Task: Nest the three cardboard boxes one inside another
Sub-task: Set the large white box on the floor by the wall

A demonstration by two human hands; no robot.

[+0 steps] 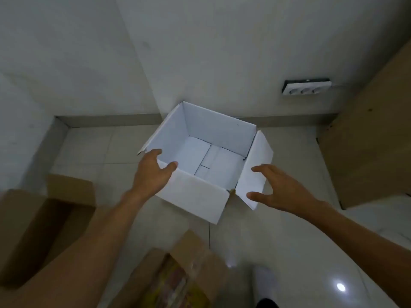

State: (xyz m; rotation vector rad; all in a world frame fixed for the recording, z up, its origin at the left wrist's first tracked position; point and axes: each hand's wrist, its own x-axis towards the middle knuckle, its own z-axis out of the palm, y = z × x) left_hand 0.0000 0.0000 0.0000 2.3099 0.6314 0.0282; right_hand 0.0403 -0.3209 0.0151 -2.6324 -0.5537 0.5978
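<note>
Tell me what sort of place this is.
Probably an indoor room corner, perhaps at home: glossy tiled floor, plain wall with a triple power socket, and a wooden panel leaning at right.

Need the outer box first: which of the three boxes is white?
The white box by the wall, open and empty, left hand on its near corner. The other two are brown: one at far left, one nearest the camera.
</note>
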